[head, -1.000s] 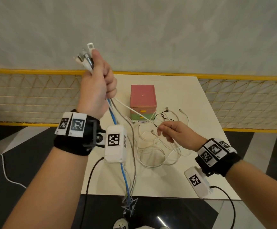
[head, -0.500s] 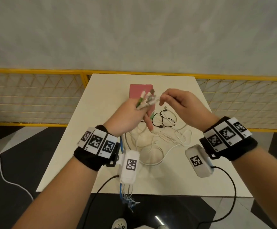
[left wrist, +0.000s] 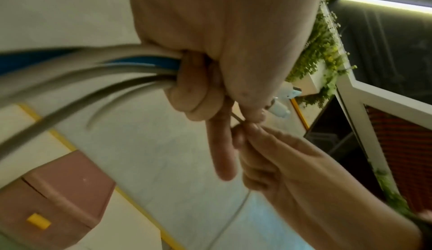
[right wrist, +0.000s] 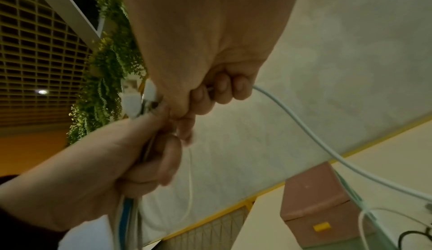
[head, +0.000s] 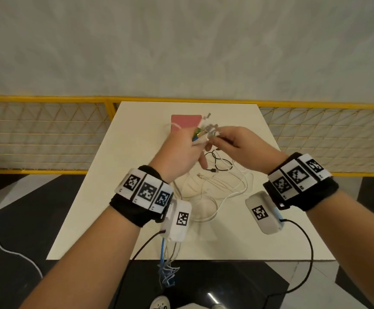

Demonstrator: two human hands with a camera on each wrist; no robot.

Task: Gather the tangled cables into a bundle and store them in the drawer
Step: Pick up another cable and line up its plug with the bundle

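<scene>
My left hand grips a bundle of cables, blue and grey, with one finger stretched out. The bundle's connector ends stick up from the fist, and its loose tails hang past the table's front edge. My right hand pinches the end of a white cable right against those connector ends. More white cables and a black cable lie tangled on the table below both hands. The pink drawer box with a yellow handle stands behind the hands, partly hidden.
The white table is bordered at the back by a yellow mesh fence and a grey wall. Black wrist-camera leads hang off the front edge. A white cord lies on the dark floor at left.
My left hand came down from high up with the bundle to just before the drawer box. My right hand rose from the table with a white cable end and met the bundle's connectors.
</scene>
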